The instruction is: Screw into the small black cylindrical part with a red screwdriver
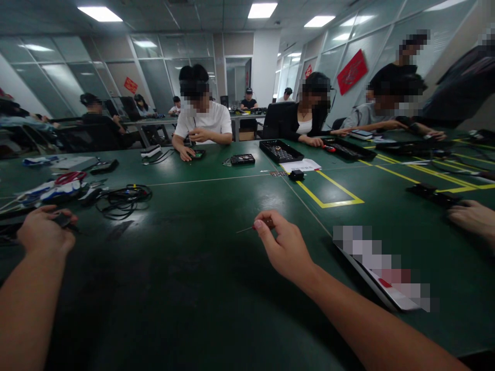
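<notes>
1. Evidently, the right hand (284, 245) pinches a slim screwdriver (246, 230) between thumb and fingertips, above the green tabletop (174, 288).
2. Its shaft lies nearly level across the view, free tip pointing away from those fingers toward the left hand (44, 232).
3. Left-hand fingers curl around a small dark object (62, 219), too shadowed to identify, beside coiled black cables (124, 200).
4. Tip and object are well apart; the right hand is nearer the table's middle.

My left hand (46, 232) curled at far left of my view, left forearm (33, 304) steep beneath. My right hand (286, 245) near centre in pinch grip, right forearm (363, 314) slanting from lower right.
</notes>
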Tool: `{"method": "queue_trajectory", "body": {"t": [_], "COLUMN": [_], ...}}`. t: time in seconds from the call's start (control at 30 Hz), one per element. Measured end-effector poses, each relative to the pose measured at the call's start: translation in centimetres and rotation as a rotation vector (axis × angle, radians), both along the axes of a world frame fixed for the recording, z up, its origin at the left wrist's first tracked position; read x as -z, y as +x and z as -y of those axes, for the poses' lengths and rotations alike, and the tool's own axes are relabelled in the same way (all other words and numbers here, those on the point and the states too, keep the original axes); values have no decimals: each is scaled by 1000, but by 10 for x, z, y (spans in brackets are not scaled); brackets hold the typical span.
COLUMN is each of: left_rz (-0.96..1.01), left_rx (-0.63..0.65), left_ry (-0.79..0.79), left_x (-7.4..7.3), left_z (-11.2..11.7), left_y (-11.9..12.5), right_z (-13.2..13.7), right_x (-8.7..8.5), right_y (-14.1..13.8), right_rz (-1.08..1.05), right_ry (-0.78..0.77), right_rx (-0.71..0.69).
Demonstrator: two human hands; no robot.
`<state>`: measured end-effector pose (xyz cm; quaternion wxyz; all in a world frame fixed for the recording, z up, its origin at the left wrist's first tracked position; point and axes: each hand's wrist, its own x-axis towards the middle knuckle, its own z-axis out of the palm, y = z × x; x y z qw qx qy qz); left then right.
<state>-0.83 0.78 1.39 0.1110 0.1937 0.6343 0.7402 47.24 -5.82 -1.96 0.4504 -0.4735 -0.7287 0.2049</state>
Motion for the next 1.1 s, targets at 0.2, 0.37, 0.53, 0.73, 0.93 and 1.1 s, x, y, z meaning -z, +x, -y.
{"method": "queue_trajectory", "body": {"t": [0.2, 0.37, 0.53, 0.73, 0.93, 1.1], "left_rz": [224, 196, -57, -238, -278, -247], "left_rx": [371, 931, 1121, 1340, 1398, 1409], "left_ry": [201, 196, -6, -56, -51, -49], "left_x": [-20, 8, 54, 82, 94, 98], "left_z": [-2, 6, 9, 18, 22, 21], "left_y": [89, 185, 269, 303, 297, 297], "right_z": [-1, -4, -1, 4, 5, 0], "right_x": [0, -1, -1, 2, 5, 5], "right_y": [2, 6, 8, 6, 7, 7], "right_rz": [-190, -317, -408, -388, -283, -157], "right_ry": [12, 25, 105, 157, 146, 134], "right_rx": [83, 119, 129, 103, 85, 94]}}
